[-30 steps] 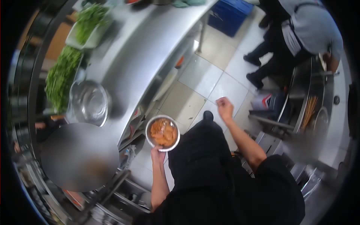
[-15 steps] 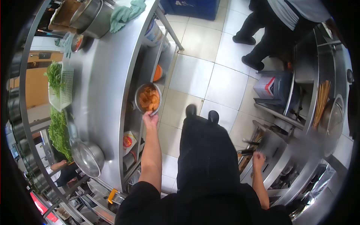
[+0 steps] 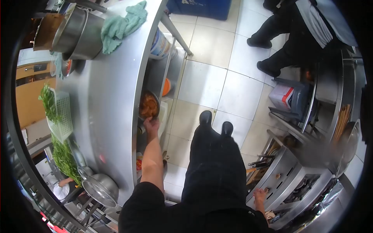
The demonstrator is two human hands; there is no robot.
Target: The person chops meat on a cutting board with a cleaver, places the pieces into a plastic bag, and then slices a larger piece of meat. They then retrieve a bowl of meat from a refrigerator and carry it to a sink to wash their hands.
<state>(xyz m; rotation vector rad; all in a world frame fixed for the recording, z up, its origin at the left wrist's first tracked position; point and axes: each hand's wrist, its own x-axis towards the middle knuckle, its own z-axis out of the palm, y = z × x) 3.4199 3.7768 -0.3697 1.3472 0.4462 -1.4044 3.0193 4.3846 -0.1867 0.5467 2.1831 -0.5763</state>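
My left hand (image 3: 152, 125) grips the near rim of a round metal bowl (image 3: 158, 101) filled with orange-red coated pieces of food. The bowl is at the under-counter shelf, its left side hidden beneath the edge of the steel counter (image 3: 110, 89). Down at the lower right, my right hand (image 3: 259, 195) has loosely bent fingers, spread and holding nothing visible. Those fingertips overlap the front panel of the steel stove (image 3: 268, 171), close beside a small brass-coloured knob (image 3: 267, 190).
On the counter are a green cloth (image 3: 123, 25), large pots (image 3: 83, 37), a white basket (image 3: 62, 112) with leafy greens, and a strainer (image 3: 101, 189). A bucket (image 3: 160, 44) and an orange tub (image 3: 166, 86) occupy the lower shelf. Another person (image 3: 287, 35) stands at the upper right.
My left hand has moved the bowl left from over the aisle to under the counter's edge. My right hand has dropped lower along the stove front, its fingers loosening.
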